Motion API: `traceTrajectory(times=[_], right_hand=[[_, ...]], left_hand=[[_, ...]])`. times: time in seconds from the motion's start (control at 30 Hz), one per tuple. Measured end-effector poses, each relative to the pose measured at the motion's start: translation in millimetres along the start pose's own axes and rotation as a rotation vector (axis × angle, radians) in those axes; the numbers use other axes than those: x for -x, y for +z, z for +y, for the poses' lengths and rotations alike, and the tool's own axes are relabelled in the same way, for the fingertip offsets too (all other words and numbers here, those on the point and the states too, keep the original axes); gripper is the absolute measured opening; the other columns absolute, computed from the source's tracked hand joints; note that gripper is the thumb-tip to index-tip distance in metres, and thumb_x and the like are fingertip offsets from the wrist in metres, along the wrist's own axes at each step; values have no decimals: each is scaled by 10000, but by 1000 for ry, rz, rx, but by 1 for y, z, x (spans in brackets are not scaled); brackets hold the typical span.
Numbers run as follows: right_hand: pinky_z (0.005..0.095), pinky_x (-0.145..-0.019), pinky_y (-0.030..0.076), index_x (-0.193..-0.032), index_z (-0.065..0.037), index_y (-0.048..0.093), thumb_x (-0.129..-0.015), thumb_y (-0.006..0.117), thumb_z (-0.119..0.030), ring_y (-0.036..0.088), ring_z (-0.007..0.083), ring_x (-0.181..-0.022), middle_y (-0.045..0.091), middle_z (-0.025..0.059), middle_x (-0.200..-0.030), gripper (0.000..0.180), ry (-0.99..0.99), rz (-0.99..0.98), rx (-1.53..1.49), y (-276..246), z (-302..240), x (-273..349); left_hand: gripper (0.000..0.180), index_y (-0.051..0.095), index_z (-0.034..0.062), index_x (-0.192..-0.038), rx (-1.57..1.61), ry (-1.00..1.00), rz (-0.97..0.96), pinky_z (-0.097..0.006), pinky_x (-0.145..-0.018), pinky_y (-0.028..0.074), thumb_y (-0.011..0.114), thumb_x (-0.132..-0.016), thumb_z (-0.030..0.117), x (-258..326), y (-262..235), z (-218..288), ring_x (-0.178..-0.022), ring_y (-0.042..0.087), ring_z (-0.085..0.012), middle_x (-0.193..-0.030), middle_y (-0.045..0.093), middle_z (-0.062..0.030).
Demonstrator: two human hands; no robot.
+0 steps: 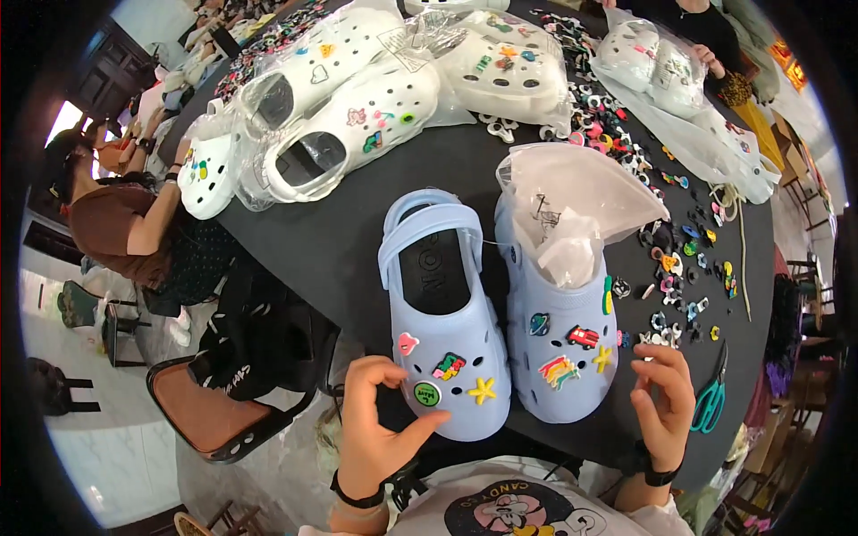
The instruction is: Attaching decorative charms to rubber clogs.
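I see two pale blue clogs side by side on the black counter (357,241), toes toward me. The left hand (380,429), at 7 o'clock, pinches a round green charm (427,393) against the toe of the left clog (442,330), thumb and forefinger closed on it. The right hand (666,402), at 4 o'clock, is released, fingers curled, just beside the right clog (559,357). Loose charms (679,277) lie scattered at 3 o'clock; green scissors (710,397) lie beyond the right hand.

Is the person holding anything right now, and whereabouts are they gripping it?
The left hand pinches the round green charm by its edge on the toe of the left blue clog. The right hand hovers open, holding nothing.
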State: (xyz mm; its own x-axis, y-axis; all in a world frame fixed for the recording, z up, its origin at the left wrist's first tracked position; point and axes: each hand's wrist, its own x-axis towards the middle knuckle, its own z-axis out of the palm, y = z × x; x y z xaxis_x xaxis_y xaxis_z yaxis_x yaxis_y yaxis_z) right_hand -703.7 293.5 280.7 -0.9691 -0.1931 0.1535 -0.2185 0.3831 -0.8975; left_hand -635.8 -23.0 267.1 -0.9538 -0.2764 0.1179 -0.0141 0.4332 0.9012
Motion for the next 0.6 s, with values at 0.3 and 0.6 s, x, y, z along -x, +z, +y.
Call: traceTrajectory(times=[0.3,0.6], right_hand=[[305,-656,479,-1033,-72,725,-704,767,-17,556,181,-719,653,98,-1103,336,-287,-211,152,39,-23,-9],[301,-647,477,-1009,-100,736,-710,767,-46,563,177,-717,670,56,-1046,305,-282,-200,184,46,-20,-12]], left_hand=[[426,523,17,-932,-210,51,-18,-373,-755,425,859,-694,126,-4,11,11,-881,519,-292,-939,512,-133],[390,568,10,-970,-261,94,85,-302,-690,455,839,-691,39,7,12,18,-760,543,-199,-961,591,-111]])
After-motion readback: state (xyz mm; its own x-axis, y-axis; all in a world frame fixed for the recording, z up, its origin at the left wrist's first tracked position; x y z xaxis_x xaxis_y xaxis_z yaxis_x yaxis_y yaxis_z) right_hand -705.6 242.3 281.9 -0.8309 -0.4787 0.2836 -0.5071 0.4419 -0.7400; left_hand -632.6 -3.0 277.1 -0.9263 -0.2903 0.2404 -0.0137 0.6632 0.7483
